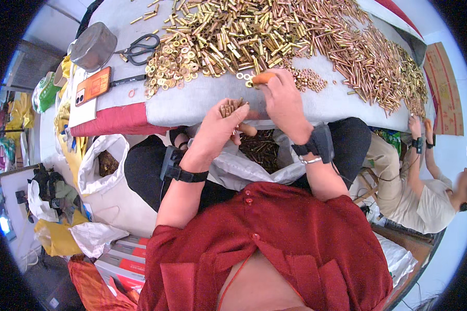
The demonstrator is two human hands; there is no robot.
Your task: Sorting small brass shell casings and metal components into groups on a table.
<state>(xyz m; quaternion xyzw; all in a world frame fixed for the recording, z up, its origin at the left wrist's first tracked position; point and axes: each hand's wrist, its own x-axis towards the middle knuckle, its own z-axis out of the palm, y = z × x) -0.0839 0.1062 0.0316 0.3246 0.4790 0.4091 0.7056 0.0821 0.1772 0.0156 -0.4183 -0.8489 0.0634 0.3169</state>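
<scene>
My left hand [218,127] is closed around a bunch of short brass tubes [231,108], held upright just off the table's front edge. To its right, my right hand [285,103] bends over the edge with its fingers drawn together. An orange finger cot [263,78] covers one of its fingertips; whatever is in the pinch is hidden. Close to those fingertips lie a few loose brass rings [248,76] and a patch of small copper-coloured rings [310,79]. Behind spreads a large heap of brass tubes [233,41], with flat brass washers [166,70] at its left.
Black scissors [140,49], a round metal pot [94,46] and an orange phone [93,86] occupy the table's left. Below the edge, an open white sack holds dark tubes [262,147]. Another white sack [91,179] stands left. A co-worker [420,197] sits at the right.
</scene>
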